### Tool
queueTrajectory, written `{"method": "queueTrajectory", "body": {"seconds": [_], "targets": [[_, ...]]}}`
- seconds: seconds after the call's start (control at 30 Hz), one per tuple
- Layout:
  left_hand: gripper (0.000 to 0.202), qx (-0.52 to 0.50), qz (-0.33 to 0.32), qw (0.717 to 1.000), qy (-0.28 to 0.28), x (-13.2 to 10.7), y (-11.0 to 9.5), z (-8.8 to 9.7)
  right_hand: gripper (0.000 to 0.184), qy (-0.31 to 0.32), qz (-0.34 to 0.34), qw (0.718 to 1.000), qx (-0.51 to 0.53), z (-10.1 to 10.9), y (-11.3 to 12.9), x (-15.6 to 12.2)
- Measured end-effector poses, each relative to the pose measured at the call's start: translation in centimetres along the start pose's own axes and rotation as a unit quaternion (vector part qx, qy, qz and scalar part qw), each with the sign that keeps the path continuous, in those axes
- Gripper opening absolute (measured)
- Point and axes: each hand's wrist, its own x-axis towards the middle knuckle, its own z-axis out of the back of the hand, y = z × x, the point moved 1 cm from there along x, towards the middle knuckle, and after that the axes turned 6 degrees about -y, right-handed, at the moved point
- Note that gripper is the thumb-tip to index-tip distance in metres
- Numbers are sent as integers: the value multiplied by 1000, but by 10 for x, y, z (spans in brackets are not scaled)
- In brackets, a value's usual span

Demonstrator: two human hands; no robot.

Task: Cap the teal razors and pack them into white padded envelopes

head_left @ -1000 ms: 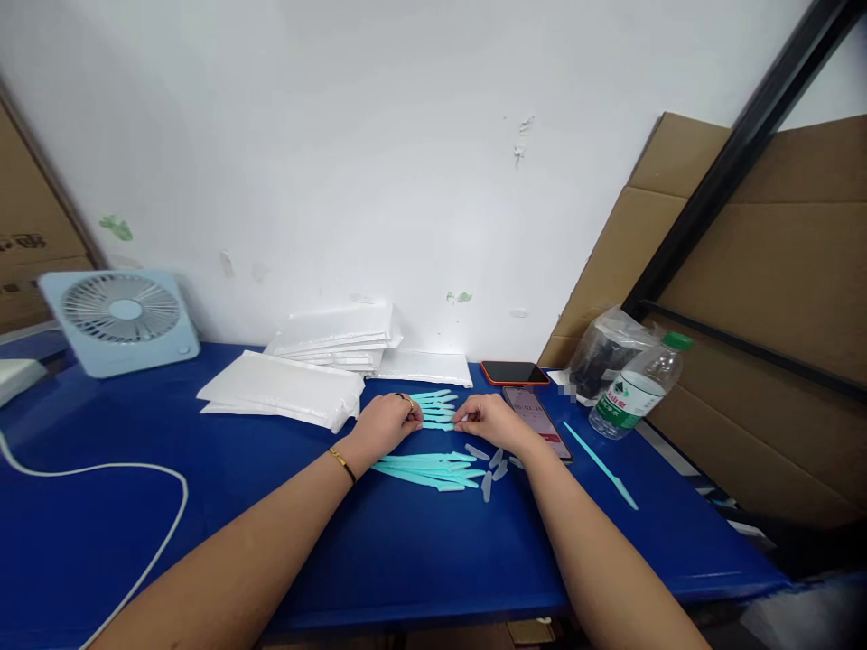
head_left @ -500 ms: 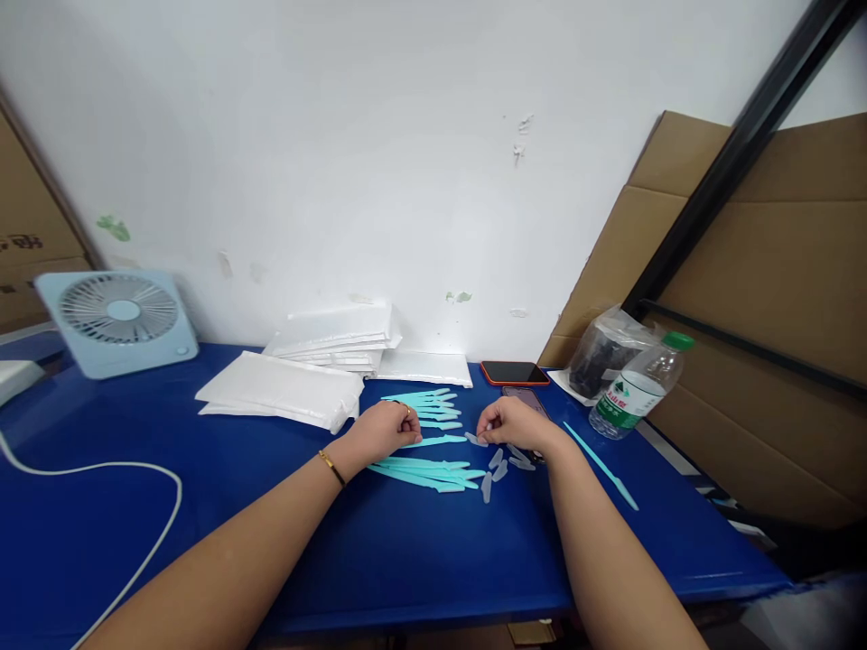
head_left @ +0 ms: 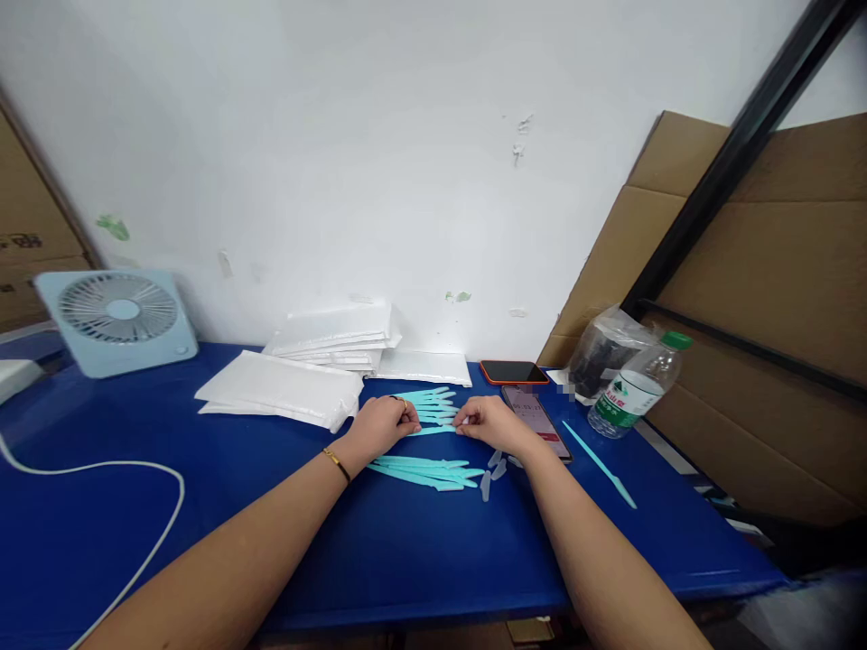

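Two bare forearms reach in from the btm L and btm R of the frame over a blue table. Nearest, just below ctr, a loose bundle of teal sticks lies w/ tips toward the R; a few small clear pieces sit just beside those tips. A bit farther, at ctr, the person's left hand, w/ a bracelet at the wrist, pinches one teal stick near its L end. The right hand has its fingertips clamped at the stick's other end; can't tell if a clear piece is b/w them. The hands are near each other, not touching. Just beyond is a row of more teal sticks. R of ctr, a phone w/ lit screen is partly hidden by the right arm; a lone stick lies farther R. Behind: an orange-edged phone, a green-capped bottle, white packets L of ctr, a pale blue fan mid-L, then the white wall.
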Motion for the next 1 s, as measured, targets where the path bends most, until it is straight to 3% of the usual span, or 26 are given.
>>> {"method": "queueTrajectory", "body": {"seconds": [0.1, 0.2, 0.33, 0.4, 0.53, 0.7, 1.0], "targets": [[15, 19, -7, 999, -32, 0, -4, 5, 18, -12, -12, 1000, -6, 7, -2, 0], [20, -21, -14, 999, -32, -5, -11, 14, 23, 40, -16, 999, 4, 26, -7, -7], [26, -103, -50, 989, 91, -13, -16, 20, 24, 156, 1, 988, -15, 46, -17, -17], [24, -111, -59, 982, 141, -14, -15, 19, 23, 172, -4, 985, -31, 47, -20, -19], [16, -44, -57, 992, 104, -10, -11, 15, 21, 146, -29, 988, -50, 36, -22, -15], [17, 21, -100, 993, 60, -9, -12, 14, 15, 98, -48, 994, -24, 24, -16, -10], [21, 81, -119, 989, 38, -8, -13, 10, 7, 49, 24, 998, -20, 15, -2, -8]]}}
